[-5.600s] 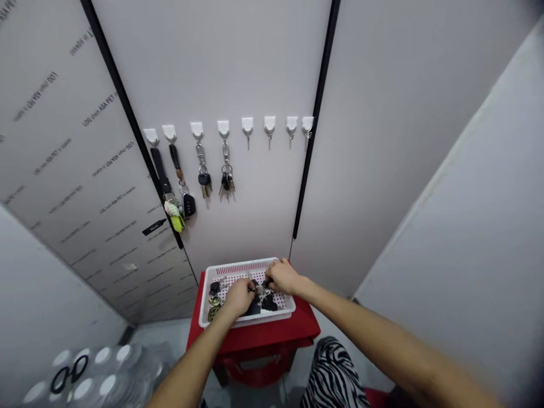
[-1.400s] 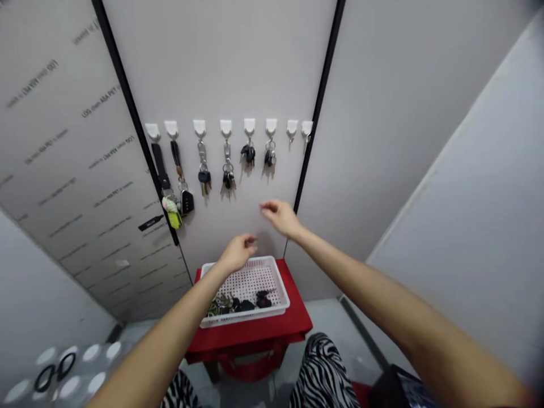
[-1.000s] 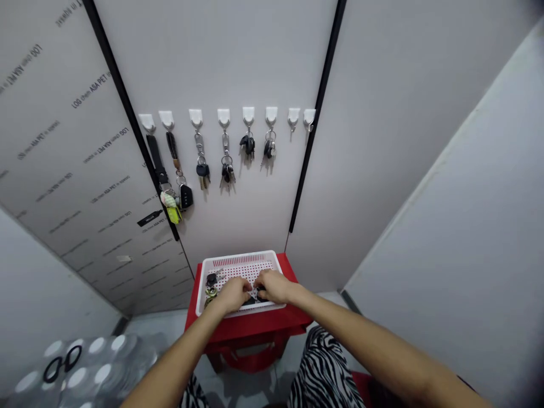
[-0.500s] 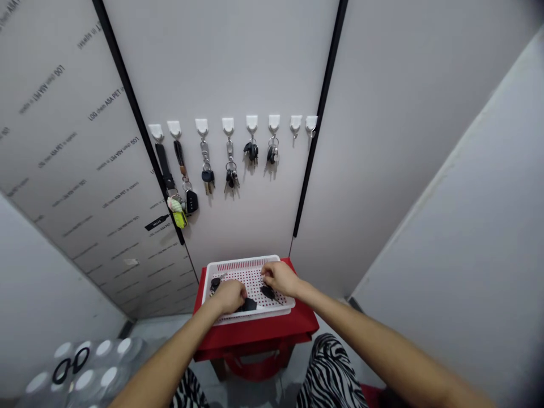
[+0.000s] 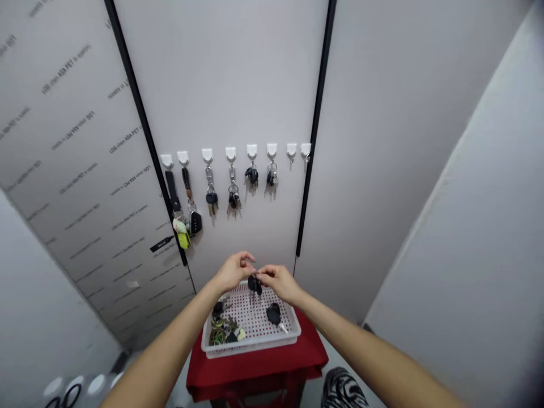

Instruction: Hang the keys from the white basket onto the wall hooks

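Observation:
Just above the far rim of a white plastic basket (image 5: 250, 344), my left hand (image 5: 235, 272) and my right hand (image 5: 278, 281) meet fingertip to fingertip. Between them dangles a bunch of keys (image 5: 255, 285) with black heads, and both hands pinch it at the top. The ring itself is mostly hidden by my fingers. Inside the basket, a black-headed key (image 5: 274, 313) lies at the right. More keys and brassy rings (image 5: 219, 334) are heaped at the left, below my left hand.
A red bag (image 5: 255, 365) supports the basket. On the wall panel ahead is a row of white hooks (image 5: 252, 150); several bear key bunches (image 5: 234, 197), and the left ones carry strapped car keys (image 5: 195, 222). White-capped bottles (image 5: 97, 385) stand at lower left.
Both hands have risen from inside the basket and come together at its far side, now holding a bunch of keys between them. The view has shifted, so the hooks appear lower.

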`<state>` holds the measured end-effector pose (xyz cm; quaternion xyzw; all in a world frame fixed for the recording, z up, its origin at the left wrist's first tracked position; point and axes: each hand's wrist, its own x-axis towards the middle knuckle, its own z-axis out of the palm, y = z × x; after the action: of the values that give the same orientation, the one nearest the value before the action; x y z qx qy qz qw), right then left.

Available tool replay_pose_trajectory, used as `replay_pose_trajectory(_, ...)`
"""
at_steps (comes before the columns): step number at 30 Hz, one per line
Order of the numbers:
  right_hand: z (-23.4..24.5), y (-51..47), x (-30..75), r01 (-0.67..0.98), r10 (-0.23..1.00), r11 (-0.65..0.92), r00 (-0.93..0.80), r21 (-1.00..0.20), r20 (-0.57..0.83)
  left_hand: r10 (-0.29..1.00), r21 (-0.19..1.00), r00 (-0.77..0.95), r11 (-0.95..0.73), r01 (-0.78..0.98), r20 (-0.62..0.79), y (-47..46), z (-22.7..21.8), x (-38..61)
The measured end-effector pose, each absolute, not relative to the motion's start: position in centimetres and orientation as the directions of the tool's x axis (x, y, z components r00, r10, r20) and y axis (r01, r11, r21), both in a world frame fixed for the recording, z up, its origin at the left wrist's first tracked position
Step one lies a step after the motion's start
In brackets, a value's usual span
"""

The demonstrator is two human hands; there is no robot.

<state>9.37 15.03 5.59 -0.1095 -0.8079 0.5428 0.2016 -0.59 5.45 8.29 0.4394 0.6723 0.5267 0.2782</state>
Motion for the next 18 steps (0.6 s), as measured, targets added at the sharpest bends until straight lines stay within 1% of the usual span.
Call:
replay_pose_trajectory(3,8.7,16.7,9.3,-0.058,0.487,0.3,-0.849,-0.952,0.205,0.783,0.916,-0.568,-0.005,0.401,0.253,7.0,10.2,-0.1)
replay_pose_trajectory(5,11.5,18.2,9.3,-0.091,0.55,0.284,-0.8,-0.954,0.24,0.723,0.863,-0.584,-0.033,0.504,0.369,8.2,11.6,0.5)
replay_pose_trajectory(8,16.3,20.8,9.1,-0.172,0.642,0.309,-0.688,-0.936,0.338,0.694,0.756,-0.507,-0.083,0.65,0.511,10.1,14.1,1.5)
replay_pose_trajectory(11,20.7,23.2,8.4,-0.241,0.705,0.35,-0.569,-0.905,0.424,0.657,0.576,-0.379,-0.104,0.811,0.652,12.2,16.9,2.5)
replay_pose_trajectory(13,23.1,24.6,7.8,-0.256,0.735,0.381,-0.499,-0.889,0.459,0.647,0.459,-0.309,-0.073,0.885,0.697,13.6,18.7,2.8)
replay_pose_trajectory(14,24.0,25.1,7.5,-0.25,0.748,0.397,-0.469,-0.883,0.469,0.649,0.419,-0.291,-0.047,0.907,0.703,14.2,19.5,2.9)
replay_pose_trajectory(18,26.0,26.4,6.1,-0.164,0.782,0.464,-0.386,-0.871,0.489,0.659,0.335,-0.289,0.059,0.94,0.695,15.8,21.8,2.5)
